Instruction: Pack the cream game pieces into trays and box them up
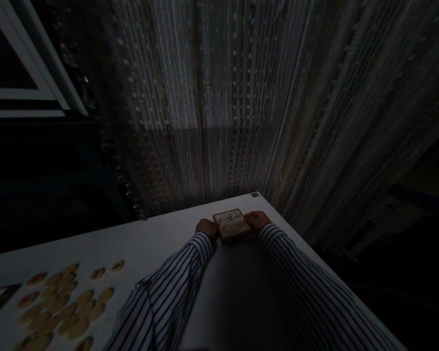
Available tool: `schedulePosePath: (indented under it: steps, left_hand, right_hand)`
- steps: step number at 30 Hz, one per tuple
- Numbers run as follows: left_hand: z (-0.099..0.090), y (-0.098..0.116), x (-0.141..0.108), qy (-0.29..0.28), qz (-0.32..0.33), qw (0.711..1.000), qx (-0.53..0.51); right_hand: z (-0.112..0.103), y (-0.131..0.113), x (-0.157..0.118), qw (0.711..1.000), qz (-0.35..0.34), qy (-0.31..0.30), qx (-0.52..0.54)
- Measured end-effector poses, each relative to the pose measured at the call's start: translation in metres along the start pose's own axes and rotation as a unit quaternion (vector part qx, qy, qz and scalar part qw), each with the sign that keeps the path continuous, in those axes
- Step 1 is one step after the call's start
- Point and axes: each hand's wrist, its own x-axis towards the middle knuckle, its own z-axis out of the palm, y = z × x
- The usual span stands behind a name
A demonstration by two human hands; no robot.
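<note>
A small flat rectangular box (232,224) with a brown edge and dark writing on its pale printed top is held between my two hands, close to the far end of the white table. My left hand (208,229) grips its left side with the fingers closed. On the opposite side my right hand (256,221) has its fingers closed on the right edge. Whether the box rests on the table or is slightly raised, I cannot tell. The light is dim, and the fingertips are partly hidden.
Several round wooden discs (69,310), some with markings, lie spread over the left of the white table (146,243). A dark-edged flat object (2,302) sits at the far left. A string curtain (219,107) hangs behind the table. A small dark square (254,194) marks the far corner.
</note>
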Motion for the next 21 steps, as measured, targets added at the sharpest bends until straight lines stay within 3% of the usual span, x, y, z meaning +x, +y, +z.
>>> schedulePosePath:
  steps: [5, 10, 14, 21]
  left_hand:
    - [-0.003, 0.003, -0.008, 0.013, 0.062, 0.997, 0.046]
    - [0.003, 0.004, -0.028, 0.066, 0.179, 0.979, 0.068]
    - [0.011, -0.002, -0.035, 0.042, 0.263, 0.958, 0.108]
    - [0.018, -0.009, -0.032, 0.040, 0.296, 0.945, 0.135]
  right_hand:
    - [-0.002, -0.006, -0.005, 1.000, -0.002, 0.003, -0.030]
    - [-0.001, -0.008, -0.007, 0.998, 0.002, 0.016, -0.066]
    - [0.001, -0.009, -0.010, 0.994, -0.001, 0.030, -0.107]
    - [-0.002, -0.018, -0.021, 0.980, -0.030, 0.042, -0.191]
